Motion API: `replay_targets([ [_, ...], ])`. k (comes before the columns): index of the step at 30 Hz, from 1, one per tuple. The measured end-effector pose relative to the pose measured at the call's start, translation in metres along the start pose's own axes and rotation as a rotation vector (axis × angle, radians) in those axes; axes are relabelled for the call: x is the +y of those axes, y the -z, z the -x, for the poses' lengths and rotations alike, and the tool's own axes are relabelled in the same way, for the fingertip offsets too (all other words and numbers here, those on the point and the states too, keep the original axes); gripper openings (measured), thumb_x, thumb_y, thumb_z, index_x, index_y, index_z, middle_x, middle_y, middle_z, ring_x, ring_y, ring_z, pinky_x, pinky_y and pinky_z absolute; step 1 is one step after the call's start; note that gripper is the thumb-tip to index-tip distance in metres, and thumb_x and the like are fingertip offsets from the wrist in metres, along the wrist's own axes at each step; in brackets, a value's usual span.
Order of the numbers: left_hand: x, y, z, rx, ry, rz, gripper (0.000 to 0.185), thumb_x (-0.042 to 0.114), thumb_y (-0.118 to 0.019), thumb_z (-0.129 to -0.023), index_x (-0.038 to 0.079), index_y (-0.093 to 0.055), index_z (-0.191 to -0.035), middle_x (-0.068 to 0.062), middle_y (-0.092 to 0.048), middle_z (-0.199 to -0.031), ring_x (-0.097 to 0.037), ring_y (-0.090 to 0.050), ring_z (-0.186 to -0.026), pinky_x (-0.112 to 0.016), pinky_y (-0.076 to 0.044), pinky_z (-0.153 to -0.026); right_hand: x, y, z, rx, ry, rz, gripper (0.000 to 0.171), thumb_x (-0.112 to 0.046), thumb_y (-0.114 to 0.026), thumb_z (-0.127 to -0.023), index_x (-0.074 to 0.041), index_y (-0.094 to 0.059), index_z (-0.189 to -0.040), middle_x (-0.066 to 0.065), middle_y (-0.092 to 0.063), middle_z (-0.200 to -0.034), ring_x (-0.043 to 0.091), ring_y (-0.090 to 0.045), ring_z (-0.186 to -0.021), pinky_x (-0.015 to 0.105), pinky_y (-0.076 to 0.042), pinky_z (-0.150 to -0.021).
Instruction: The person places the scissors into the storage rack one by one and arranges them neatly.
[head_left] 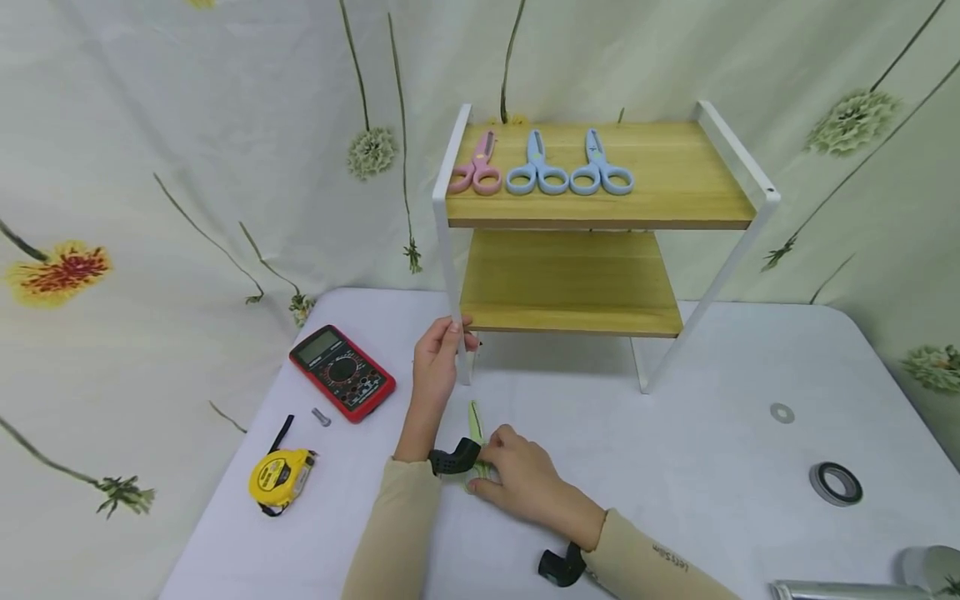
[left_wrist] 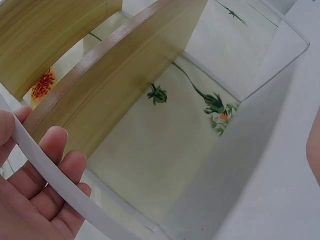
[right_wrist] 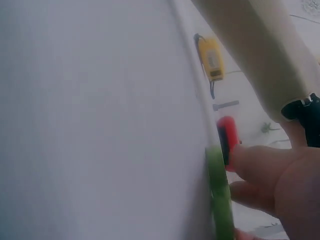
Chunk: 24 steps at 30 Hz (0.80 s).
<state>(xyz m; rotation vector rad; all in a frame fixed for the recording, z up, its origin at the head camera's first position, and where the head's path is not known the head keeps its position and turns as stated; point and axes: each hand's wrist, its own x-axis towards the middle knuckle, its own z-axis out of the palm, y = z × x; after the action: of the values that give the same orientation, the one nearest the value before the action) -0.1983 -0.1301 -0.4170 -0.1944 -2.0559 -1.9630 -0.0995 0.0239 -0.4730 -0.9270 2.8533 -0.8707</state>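
Note:
My left hand (head_left: 435,358) holds the white left leg of a two-tier wooden shelf (head_left: 570,283) near its lower board. In the left wrist view, the fingers (left_wrist: 54,142) curl around the white frame (left_wrist: 55,180). Lower down, my right hand (head_left: 521,475) pinches a pair of light green scissors (head_left: 475,421) at the handles, their blades pointing toward the shelf. The hand partly hides those handles. In the right wrist view, the green scissors (right_wrist: 218,185) appear edge-on, close along the white tabletop (right_wrist: 100,125), with thumb and fingers against them.
On the upper board lie pink scissors (head_left: 480,167) and two blue pairs (head_left: 536,171). Left on the table are a red multimeter (head_left: 342,372), a bolt (head_left: 321,417) and a yellow tape measure (head_left: 281,479). At right lie a washer (head_left: 782,413) and a black-and-grey ring (head_left: 819,482).

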Motion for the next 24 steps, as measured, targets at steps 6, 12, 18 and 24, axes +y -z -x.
replay_targets([
  [6,0.001,0.0,-0.001,0.003,0.002,-0.018,0.03,0.015,-0.045,-0.109,-0.005,-0.066,-0.116,0.006,-0.065,-0.079,-0.007,-0.064,-0.081,-0.024,-0.051,-0.086,0.003,0.01,0.001,-0.026,-0.113,-0.016,0.025,-0.026,-0.081,-0.084,-0.014,-0.071,-0.104,0.0,-0.055,-0.087,0.007,-0.046,-0.068,0.023,-0.036,-0.055],
  [12,0.001,-0.001,-0.001,-0.003,0.0,-0.003,0.029,0.014,-0.045,-0.109,-0.006,-0.065,-0.116,0.008,-0.064,-0.079,-0.006,-0.064,-0.081,-0.022,-0.051,-0.085,0.013,0.026,0.004,-0.073,-0.293,0.012,0.027,-0.018,-0.077,-0.076,-0.014,-0.054,-0.088,0.0,-0.047,-0.075,0.015,-0.044,-0.063,0.03,-0.032,-0.052],
  [18,0.0,-0.001,0.0,-0.001,0.017,-0.009,0.03,0.015,-0.045,-0.109,-0.005,-0.065,-0.116,0.009,-0.064,-0.079,-0.007,-0.064,-0.082,-0.028,-0.051,-0.089,0.026,0.035,0.004,-0.119,-0.28,-0.048,0.027,-0.018,-0.077,-0.074,-0.014,-0.052,-0.084,-0.002,-0.046,-0.069,0.015,-0.042,-0.06,0.028,-0.029,-0.053],
  [24,0.0,0.0,0.0,0.003,0.036,-0.015,0.031,0.018,-0.045,-0.109,-0.003,-0.065,-0.117,0.008,-0.065,-0.08,-0.007,-0.064,-0.083,-0.034,-0.05,-0.093,0.04,0.04,0.003,-0.138,-0.24,-0.153,0.02,-0.014,-0.069,-0.076,-0.016,-0.057,-0.091,-0.005,-0.043,-0.064,0.012,-0.04,-0.058,0.025,-0.028,-0.053],
])
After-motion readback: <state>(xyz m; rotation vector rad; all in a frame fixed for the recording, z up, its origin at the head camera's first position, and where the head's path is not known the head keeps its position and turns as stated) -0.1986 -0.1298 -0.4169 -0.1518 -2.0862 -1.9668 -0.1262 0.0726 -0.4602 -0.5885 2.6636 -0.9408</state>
